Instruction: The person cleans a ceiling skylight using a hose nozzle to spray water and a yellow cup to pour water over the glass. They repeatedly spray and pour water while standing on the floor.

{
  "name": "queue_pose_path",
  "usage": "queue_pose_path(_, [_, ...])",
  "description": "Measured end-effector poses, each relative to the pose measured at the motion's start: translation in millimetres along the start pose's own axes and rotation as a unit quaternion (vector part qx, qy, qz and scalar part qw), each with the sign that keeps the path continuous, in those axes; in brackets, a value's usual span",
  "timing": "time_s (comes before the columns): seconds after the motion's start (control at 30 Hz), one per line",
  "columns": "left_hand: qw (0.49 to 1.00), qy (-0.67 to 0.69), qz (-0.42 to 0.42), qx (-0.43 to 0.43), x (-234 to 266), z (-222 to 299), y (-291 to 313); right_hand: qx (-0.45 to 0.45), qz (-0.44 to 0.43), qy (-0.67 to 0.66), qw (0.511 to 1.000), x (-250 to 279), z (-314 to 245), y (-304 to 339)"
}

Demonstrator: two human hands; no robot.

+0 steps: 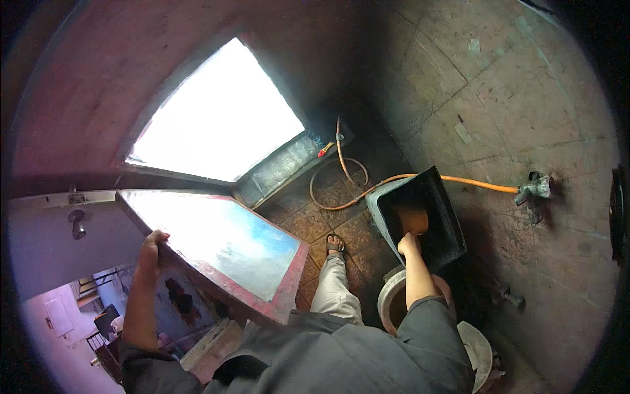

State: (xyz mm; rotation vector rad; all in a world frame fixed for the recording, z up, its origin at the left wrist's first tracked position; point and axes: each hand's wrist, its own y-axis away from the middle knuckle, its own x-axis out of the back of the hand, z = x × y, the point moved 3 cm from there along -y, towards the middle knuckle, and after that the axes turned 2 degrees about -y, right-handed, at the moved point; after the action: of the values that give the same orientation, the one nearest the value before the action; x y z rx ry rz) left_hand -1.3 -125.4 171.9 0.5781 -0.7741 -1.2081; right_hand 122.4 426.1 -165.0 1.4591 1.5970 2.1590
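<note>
My left hand is closed over the upper left edge of a large framed screen, which looks like a printing screen. Its reddish border surrounds a pale, blue-tinted panel, and it stands tilted in front of my body. On the other side, my right hand reaches down into a dark, deep tub. The fingers are closed at the lower end of an orange-brown dipper inside the tub. Its exact shape is partly lost in shadow.
An orange hose runs from a wall tap behind the tub and coils on the brown tiled floor. A round bucket stands below my right arm. A bright white panel fills the far left wall, above a ledge.
</note>
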Motion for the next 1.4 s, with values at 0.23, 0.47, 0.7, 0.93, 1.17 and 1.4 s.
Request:
queue_pose_path(0.23, [0.984,-0.165,0.059,-0.028,-1,32,-1,-0.075,-0.089,-0.475,0.872,3,50,9])
queue_pose_path(0.47, [0.917,-0.368,-0.081,-0.131,-13,79,-1,-0.019,-0.104,-0.626,0.773,39,78,82])
queue_pose_path(0.7, [0.846,-0.464,0.100,-0.241,-44,91,7,0.024,-0.054,-0.648,0.759,74,71,128])
queue_pose_path(0.93, [0.670,-0.618,-0.011,-0.412,-71,99,-30,0.025,-0.023,-0.686,0.727,89,60,156])
queue_pose_path(1.17, [0.631,-0.639,-0.072,-0.434,-81,140,-95,0.018,0.001,-0.704,0.710,86,52,188])
queue_pose_path(1.4, [0.613,-0.684,-0.081,-0.387,-88,164,-163,0.017,0.017,-0.719,0.694,66,31,237])
